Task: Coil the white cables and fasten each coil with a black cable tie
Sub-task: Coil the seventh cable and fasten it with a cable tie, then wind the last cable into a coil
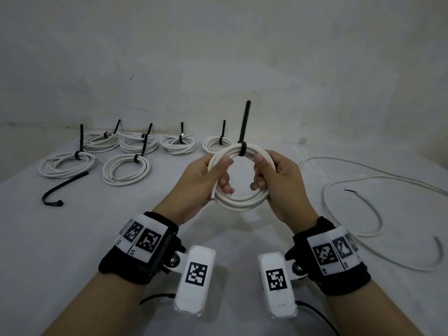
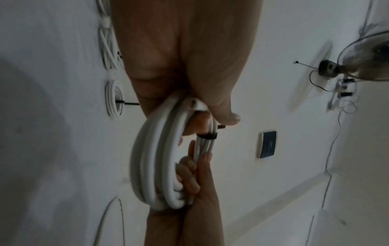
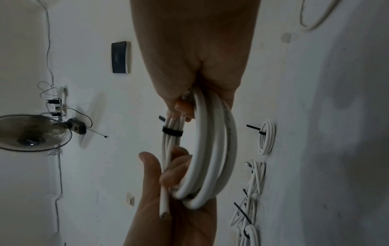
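Note:
I hold a coil of white cable (image 1: pixel 242 200) upright above the table's middle. A black cable tie (image 1: pixel 243 149) wraps its top, its tail (image 1: pixel 245 122) sticking straight up. My left hand (image 1: pixel 211 175) grips the coil's left side, thumb over the strands, with a loose cable end (image 1: pixel 212 194) poking down past the palm. My right hand (image 1: pixel 274 173) grips the right side, fingers curled through the ring. The left wrist view shows the coil (image 2: pixel 155 166) edge-on with the tie band (image 2: pixel 208 136). The right wrist view shows the coil (image 3: pixel 210 149) and the tie band (image 3: pixel 172 131).
Several tied white coils (image 1: pixel 126 169) lie in rows at the back left of the white table (image 1: pixel 72 251). A loose black cable tie (image 1: pixel 64 187) lies front left. An uncoiled white cable (image 1: pixel 378 204) sprawls at the right. A grey wall (image 1: pixel 218 57) stands behind.

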The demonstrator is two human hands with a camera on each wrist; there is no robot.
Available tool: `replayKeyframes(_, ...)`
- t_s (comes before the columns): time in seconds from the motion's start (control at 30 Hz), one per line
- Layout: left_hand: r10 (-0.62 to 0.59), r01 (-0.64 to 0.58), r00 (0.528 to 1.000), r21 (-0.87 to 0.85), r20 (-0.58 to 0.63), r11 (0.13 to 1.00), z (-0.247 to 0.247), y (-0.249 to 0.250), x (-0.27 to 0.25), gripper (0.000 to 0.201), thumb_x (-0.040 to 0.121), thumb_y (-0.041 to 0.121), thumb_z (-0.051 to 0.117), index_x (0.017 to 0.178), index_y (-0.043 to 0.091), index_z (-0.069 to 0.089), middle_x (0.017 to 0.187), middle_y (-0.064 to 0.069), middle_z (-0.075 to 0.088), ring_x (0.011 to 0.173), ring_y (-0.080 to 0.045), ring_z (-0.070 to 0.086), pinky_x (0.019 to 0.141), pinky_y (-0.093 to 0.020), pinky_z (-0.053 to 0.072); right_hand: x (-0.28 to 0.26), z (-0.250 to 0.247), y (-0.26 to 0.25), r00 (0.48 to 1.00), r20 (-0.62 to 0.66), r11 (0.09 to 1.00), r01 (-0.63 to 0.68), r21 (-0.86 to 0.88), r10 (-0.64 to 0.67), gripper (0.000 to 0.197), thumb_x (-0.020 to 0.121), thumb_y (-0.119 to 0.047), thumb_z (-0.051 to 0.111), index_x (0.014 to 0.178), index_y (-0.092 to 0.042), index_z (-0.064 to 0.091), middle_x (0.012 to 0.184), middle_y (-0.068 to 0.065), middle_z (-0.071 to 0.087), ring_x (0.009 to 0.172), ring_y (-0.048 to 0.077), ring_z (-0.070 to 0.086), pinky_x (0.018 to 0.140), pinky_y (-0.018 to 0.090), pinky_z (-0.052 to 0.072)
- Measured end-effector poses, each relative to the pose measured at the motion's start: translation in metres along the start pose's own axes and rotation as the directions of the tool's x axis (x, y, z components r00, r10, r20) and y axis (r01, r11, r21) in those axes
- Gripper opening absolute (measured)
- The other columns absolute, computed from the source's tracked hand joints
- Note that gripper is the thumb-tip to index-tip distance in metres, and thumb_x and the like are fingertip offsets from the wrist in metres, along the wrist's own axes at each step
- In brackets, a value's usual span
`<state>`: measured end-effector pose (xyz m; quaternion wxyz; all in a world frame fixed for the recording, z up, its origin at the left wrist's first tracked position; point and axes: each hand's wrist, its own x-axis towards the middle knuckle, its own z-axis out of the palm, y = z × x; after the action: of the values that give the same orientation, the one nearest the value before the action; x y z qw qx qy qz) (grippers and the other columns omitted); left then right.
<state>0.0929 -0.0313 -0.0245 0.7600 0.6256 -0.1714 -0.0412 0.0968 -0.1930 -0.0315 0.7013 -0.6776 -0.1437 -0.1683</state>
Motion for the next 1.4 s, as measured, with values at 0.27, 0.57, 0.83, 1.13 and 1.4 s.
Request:
replayKeyframes(0.27, -0.110, 0.119, 0.990, 0.095, -0.088, 0.988, -0.024, -0.011, 0.010, 0.031, 0.100, 0.008, 0.040, 0.127, 0.018, 0.051, 0.077, 0.000, 0.051, 0.065, -0.005, 0.060, 0.071, -0.027, 0.052, 0.006, 0.000, 0.027, 0.993, 0.076, 0.948, -0.062, -0.312, 0.090, 0.017, 0.099, -0.026, 0.048, 0.096, -0.016, 0.062, 0.070, 0.000, 0.062, 0.063, 0.009, 0.061, 0.065, 0.035, 0.052)
replayKeyframes(0.57, -0.266, 0.320, 0.904, 0.116, -0.335, 0.940, -0.075, -0.017, 0.052, 0.026, 0.103, 0.008, 0.032, 0.084, 0.013, 0.049, 0.069, -0.002, 0.042, 0.057, -0.011, 0.042, 0.057, -0.023, 0.037, 0.006, -0.017, 0.055, 0.898, 0.312, 0.681, 0.018, -0.732, 0.311, 0.033, 0.100, -0.029, 0.044, 0.119, -0.008, 0.061, 0.123, 0.004, 0.056, 0.113, 0.012, 0.049, 0.084, 0.014, 0.028)
replayKeyframes(0.83, -0.243, 0.444, 0.869, 0.462, -0.432, 0.768, -0.116, -0.022, 0.081, 0.026, 0.102, 0.024, 0.037, 0.094, 0.005, 0.053, 0.078, -0.009, 0.048, 0.066, -0.018, 0.043, 0.065, -0.028, 0.037, 0.010, -0.015, 0.057, 0.871, 0.374, 0.674, 0.069, -0.735, 0.318, 0.031, 0.101, -0.027, 0.042, 0.109, -0.007, 0.064, 0.112, 0.000, 0.056, 0.110, 0.008, 0.044, 0.084, 0.017, 0.027)
replayKeyframes(1.13, -0.355, 0.337, 0.889, 0.938, -0.289, 0.083, -0.117, -0.029, 0.084, 0.117, 0.063, 0.069, 0.071, 0.151, 0.024, 0.010, 0.154, -0.010, 0.024, 0.139, -0.028, 0.029, 0.111, -0.040, 0.029, 0.011, -0.017, 0.065, 0.885, 0.313, 0.723, -0.036, -0.690, 0.343, 0.017, 0.097, -0.031, 0.050, 0.103, -0.027, 0.066, 0.118, -0.008, 0.053, 0.110, 0.005, 0.047, 0.083, 0.013, 0.030)
replayKeyframes(1.4, -0.287, 0.349, 0.898, 0.937, -0.332, 0.010, -0.128, -0.023, 0.082, 0.102, 0.069, 0.058, 0.074, 0.146, 0.014, 0.023, 0.150, -0.010, 0.034, 0.135, -0.026, 0.036, 0.104, -0.035, 0.033, 0.011, -0.015, 0.062, 0.889, 0.309, 0.724, -0.034, -0.689, 0.337, 0.013, 0.095, -0.025, 0.055, 0.102, -0.027, 0.066, 0.113, -0.008, 0.050, 0.107, 0.006, 0.048, 0.087, 0.016, 0.029)
